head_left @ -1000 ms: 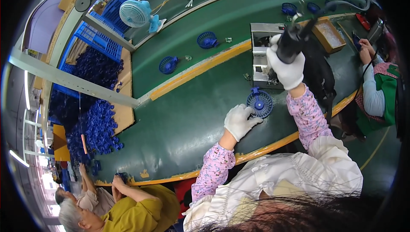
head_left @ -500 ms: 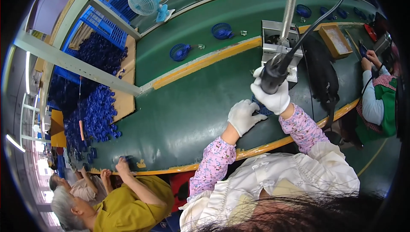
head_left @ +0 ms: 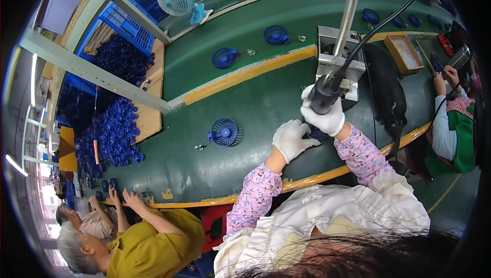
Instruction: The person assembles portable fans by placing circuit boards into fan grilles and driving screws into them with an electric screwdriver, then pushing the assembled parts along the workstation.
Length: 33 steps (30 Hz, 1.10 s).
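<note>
Centrally, right hand (head_left: 331, 120) gripping tool (head_left: 323, 97), wide tabletop (head_left: 266, 93) leftward, yellow edge (head_left: 309, 179)

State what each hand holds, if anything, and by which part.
Right hand: the black tool, around its body. Left hand: at the blue cage; any hold is unclear.

Green bench (head_left: 189, 163), yellow front edge (head_left: 291, 186). On it: a blue cage (head_left: 225, 132) mid-bench, a second cage (head_left: 317, 133) mostly covered, metal machine (head_left: 327, 66) behind that, then black bag (head_left: 386, 91) and open box (head_left: 411, 70) further right. Blue parts (head_left: 115, 129) heaped at left end
</note>
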{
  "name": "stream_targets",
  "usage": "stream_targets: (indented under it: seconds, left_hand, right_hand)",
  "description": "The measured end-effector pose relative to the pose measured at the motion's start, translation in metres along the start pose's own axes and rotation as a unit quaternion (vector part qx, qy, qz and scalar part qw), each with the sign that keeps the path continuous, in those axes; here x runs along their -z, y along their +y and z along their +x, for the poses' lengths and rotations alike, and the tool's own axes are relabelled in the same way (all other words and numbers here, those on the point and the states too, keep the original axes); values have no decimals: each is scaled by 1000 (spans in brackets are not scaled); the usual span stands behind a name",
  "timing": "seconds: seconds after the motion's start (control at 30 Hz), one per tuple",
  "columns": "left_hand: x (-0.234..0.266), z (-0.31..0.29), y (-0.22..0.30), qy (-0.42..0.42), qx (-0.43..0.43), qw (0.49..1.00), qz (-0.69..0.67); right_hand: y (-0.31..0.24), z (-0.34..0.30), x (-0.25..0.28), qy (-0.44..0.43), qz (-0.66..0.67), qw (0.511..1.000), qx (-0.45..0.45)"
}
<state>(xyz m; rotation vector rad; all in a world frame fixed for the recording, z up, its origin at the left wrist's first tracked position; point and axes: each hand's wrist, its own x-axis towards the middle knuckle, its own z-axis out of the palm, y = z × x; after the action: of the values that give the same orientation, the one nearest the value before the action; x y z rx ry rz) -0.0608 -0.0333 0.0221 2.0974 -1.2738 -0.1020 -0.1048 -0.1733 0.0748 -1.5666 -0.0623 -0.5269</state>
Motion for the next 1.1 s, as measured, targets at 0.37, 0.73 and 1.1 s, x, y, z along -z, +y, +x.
stream_targets:
  seconds: [0.37, 0.73, 1.1]
  left_hand:
    - [100, -50, -68, 284, 398, 815, 311]
    - [8, -7, -8, 6, -133, 986, 99]
    - [27, -6, 9, 79, -68, 993, 53]
  right_hand:
    - [-40, 36, 40, 234, 8, 966, 107]
    - [-37, 13, 21, 173, 43, 984, 24]
    - [5, -2, -2, 139, -7, 990, 4]
